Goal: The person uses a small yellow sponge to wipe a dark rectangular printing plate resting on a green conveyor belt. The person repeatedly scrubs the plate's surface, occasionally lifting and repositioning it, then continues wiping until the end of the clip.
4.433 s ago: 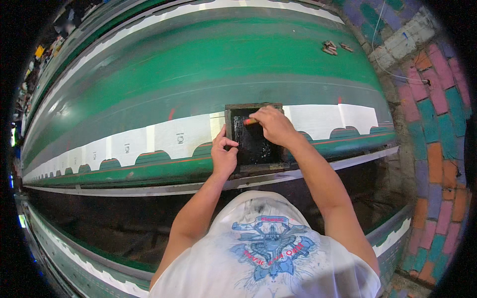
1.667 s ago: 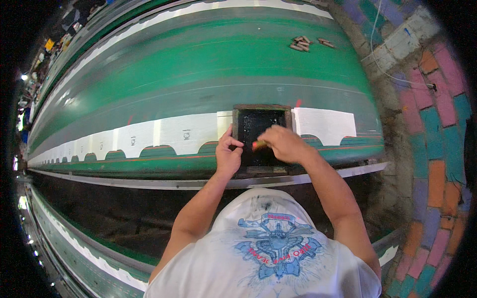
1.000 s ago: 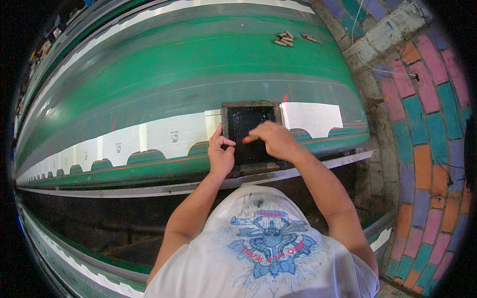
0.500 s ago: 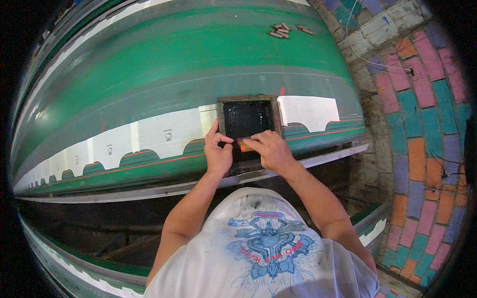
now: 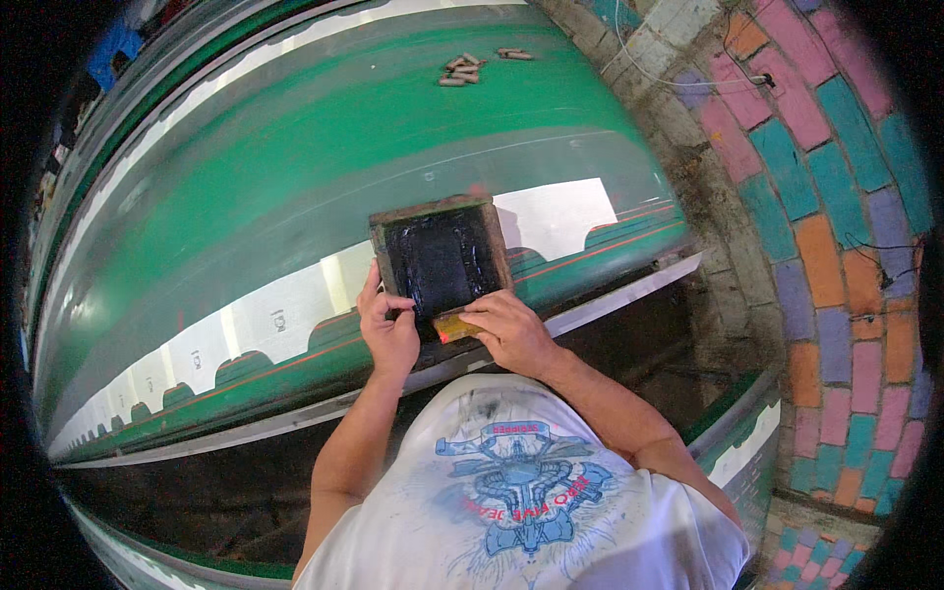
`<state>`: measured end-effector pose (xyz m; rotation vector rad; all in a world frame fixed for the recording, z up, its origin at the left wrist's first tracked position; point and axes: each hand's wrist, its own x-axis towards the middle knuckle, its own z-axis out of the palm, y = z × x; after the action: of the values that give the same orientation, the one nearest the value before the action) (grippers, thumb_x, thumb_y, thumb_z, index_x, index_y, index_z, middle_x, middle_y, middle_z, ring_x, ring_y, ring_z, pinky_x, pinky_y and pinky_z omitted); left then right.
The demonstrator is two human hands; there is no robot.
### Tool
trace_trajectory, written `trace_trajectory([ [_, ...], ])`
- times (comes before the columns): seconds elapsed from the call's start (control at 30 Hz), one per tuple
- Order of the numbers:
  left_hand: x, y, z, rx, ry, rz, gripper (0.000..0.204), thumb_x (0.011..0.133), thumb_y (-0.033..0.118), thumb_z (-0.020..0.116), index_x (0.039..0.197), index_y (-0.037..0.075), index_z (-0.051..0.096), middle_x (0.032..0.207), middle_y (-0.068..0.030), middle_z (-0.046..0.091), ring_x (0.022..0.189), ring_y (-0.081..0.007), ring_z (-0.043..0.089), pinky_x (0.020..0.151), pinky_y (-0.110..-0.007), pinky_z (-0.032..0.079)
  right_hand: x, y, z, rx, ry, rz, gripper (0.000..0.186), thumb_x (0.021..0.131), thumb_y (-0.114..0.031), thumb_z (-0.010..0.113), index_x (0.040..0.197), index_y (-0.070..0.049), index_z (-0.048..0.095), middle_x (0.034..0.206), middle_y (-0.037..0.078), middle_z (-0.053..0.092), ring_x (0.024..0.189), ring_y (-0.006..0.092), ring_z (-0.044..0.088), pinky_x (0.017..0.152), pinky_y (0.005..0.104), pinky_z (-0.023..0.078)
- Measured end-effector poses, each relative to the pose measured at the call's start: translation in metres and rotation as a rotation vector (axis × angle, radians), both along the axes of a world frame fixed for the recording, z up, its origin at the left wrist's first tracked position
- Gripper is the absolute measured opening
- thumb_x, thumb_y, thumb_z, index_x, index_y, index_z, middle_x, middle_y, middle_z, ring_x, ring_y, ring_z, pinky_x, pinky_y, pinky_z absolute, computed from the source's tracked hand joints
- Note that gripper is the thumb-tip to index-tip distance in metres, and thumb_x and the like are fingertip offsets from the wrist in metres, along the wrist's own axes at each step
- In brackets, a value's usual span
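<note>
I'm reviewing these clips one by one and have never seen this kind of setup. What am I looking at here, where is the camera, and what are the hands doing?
The camera sits on a person's head and looks down through a fisheye lens, so straight edges bend. Their forearms enter from below, over a white printed shirt. In front runs a long green table with a white strip of cloth or paper along its near edge. On the strip lies a small wooden frame with a black inked screen. The left hand steadies the frame's near left corner. The right hand holds a small yellow scraper with a red tip at the near edge. Small brown cylinders lie at the far side.
</note>
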<state>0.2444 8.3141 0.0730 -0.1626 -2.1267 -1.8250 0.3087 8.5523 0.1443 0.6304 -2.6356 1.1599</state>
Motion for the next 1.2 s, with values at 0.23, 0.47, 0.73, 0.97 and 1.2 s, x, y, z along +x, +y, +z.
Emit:
trace_trajectory([
  [0.23,-0.007,0.135,-0.016,0.096,-0.019,-0.009,0.027,0.078,-0.019,0.069,0.085,0.007,0.074,0.173,-0.0279,0.052,0.161,-0.0395,0.048,0.132,-0.049,0.035,0.007,0.125,-0.002,-0.024,0.045,-0.072,0.037,0.085,0.008,0.081,0.121,0.0,0.082,0.124,0.018,0.079,0.119,0.0395,0.074,0.105,0.0488,0.061],
  [0.47,-0.01,0.219,-0.025,0.039,-0.107,-0.012,0.028,0.08,-0.018,0.069,0.089,0.008,0.076,0.173,-0.0283,0.052,0.163,-0.0393,0.048,0.134,-0.048,0.035,0.004,0.216,-0.003,-0.029,0.036,-0.058,0.039,0.085,0.012,0.079,0.122,0.0,0.081,0.123,0.018,0.079,0.119,0.04,0.074,0.105,0.049,0.061],
  [0.73,-0.012,0.238,-0.022,0.116,-0.186,-0.026,0.024,0.08,-0.018,0.07,0.089,0.004,0.074,0.175,-0.0289,0.051,0.161,-0.0358,0.052,0.131,-0.044,0.038,-0.013,0.244,0.003,-0.025,0.04,0.121,0.039,0.085,0.007,0.079,0.123,0.0,0.081,0.124,0.018,0.078,0.119,0.0394,0.073,0.104,0.0502,0.059],
  [0.97,-0.011,0.24,-0.024,0.141,-0.182,-0.036,0.024,0.08,-0.02,0.071,0.088,0.002,0.072,0.176,-0.0268,0.051,0.162,-0.0335,0.052,0.131,-0.043,0.038,-0.029,0.24,0.017,0.217,0.101,0.237,0.04,0.087,-0.003,0.078,0.127,-0.002,0.079,0.116,0.016,0.076,0.114,0.0373,0.071,0.1,0.0512,0.057],
  [1.2,-0.01,0.242,-0.028,0.049,-0.16,0.011,0.025,0.08,-0.016,0.072,0.085,0.008,0.073,0.172,-0.0306,0.054,0.158,-0.036,0.055,0.129,-0.044,0.04,-0.08,0.251,0.036,0.392,-0.209,0.416,0.029,0.092,-0.004,0.072,0.12,-0.006,0.08,0.114,0.016,0.076,0.116,0.0392,0.07,0.104,0.0501,0.057],
])
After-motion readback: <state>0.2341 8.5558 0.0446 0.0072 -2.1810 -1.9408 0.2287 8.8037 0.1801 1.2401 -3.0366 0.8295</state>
